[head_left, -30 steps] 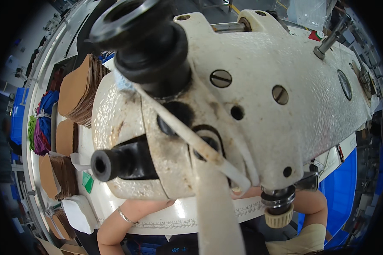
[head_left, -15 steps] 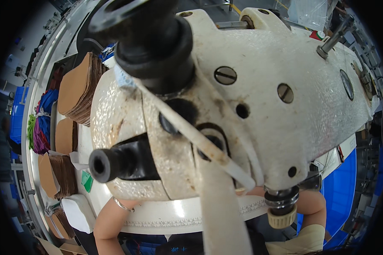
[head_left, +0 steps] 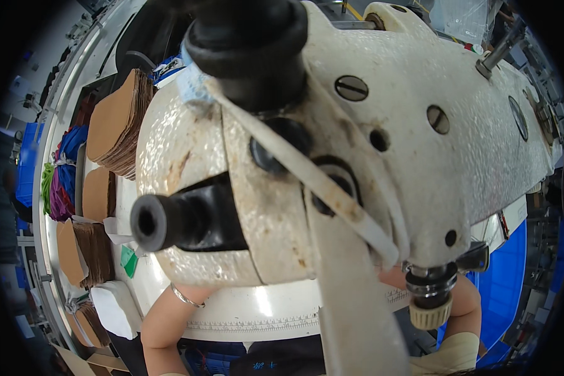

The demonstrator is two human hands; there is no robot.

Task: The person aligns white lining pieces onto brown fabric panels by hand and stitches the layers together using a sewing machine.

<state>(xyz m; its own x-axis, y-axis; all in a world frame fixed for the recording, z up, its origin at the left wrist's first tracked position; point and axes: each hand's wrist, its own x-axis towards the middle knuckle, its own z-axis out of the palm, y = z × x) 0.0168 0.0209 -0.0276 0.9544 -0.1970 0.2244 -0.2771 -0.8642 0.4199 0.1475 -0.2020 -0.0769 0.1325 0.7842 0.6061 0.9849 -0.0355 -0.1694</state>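
A cream-coloured sewing machine head (head_left: 382,150), its paint chipped and rust-stained, fills most of the head view and stands on a white bench (head_left: 257,310). A black handwheel (head_left: 247,47) sits at its upper end, and a black tubular knob (head_left: 163,219) projects from its left side. A pale, stained strap (head_left: 332,194) runs diagonally down the casing from the handwheel. Slotted screws (head_left: 352,88) dot the upper face. At the lower right, a black post ends in a ribbed cream knob (head_left: 430,312).

Both hands lie behind the machine head, so whether they are spread, closed or gripping anything cannot be told. Only the forearms show: the left forearm (head_left: 166,319), with a thin bracelet (head_left: 186,297) at the wrist, rises from the lower edge and passes under the casing; the right forearm (head_left: 464,301) shows beside the ribbed knob.

A printed ruler strip (head_left: 244,324) runs along the front edge of the bench. To the left, stacks of brown cut pieces (head_left: 116,122) stand in rows, with bundles of blue, purple and green material (head_left: 59,182) beyond them. A small green tag (head_left: 129,260) lies near the stacks. A blue surface (head_left: 504,288) shows at the lower right.
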